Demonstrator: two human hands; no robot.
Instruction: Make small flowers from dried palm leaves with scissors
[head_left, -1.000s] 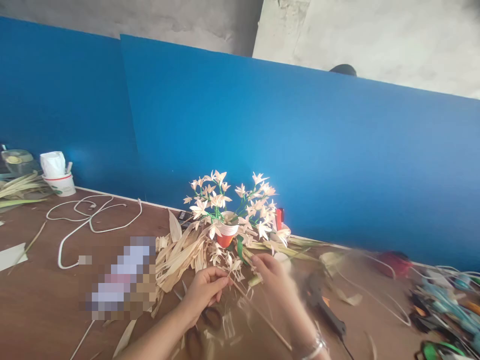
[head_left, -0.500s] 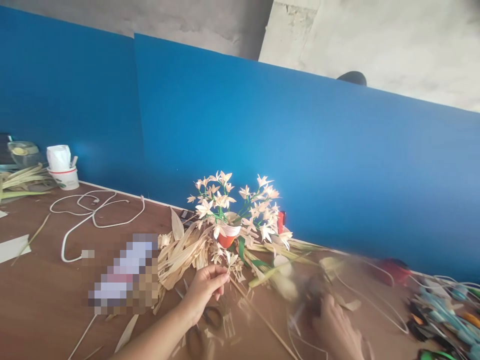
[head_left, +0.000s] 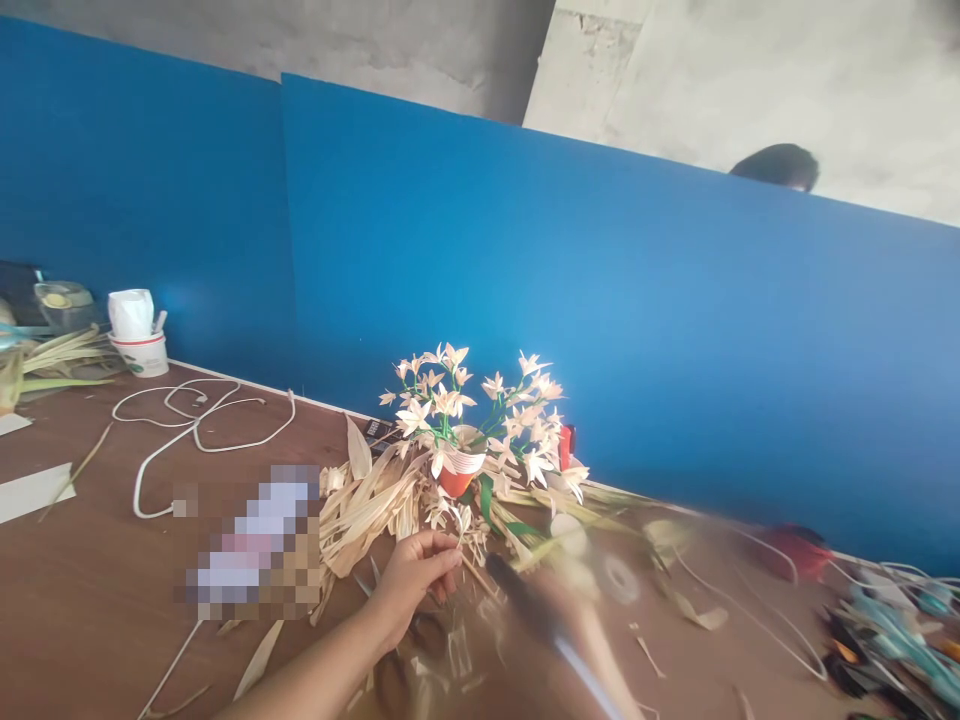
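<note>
My left hand (head_left: 412, 578) is closed in a pinch on a small pale straw flower (head_left: 459, 520) and its thin stem, just in front of an orange paper cup (head_left: 456, 474) full of finished straw flowers on green stems. My right hand (head_left: 581, 625) is smeared by motion at the lower middle. It carries a black glue gun (head_left: 516, 590), nose pointing up-left toward the left hand, with its pale cord trailing down to the frame's bottom edge.
Dried husk strips (head_left: 367, 505) lie left of the cup, with scissors (head_left: 427, 635) below my left hand. A white cable (head_left: 202, 430) and a white cup (head_left: 141, 350) are far left, tools (head_left: 892, 640) far right. Another person's head (head_left: 776, 165) shows above the blue partition (head_left: 675, 330).
My right hand left the flower, reached right to the glue gun on the table, and has swung back left with it. My left hand has kept its pinch in place.
</note>
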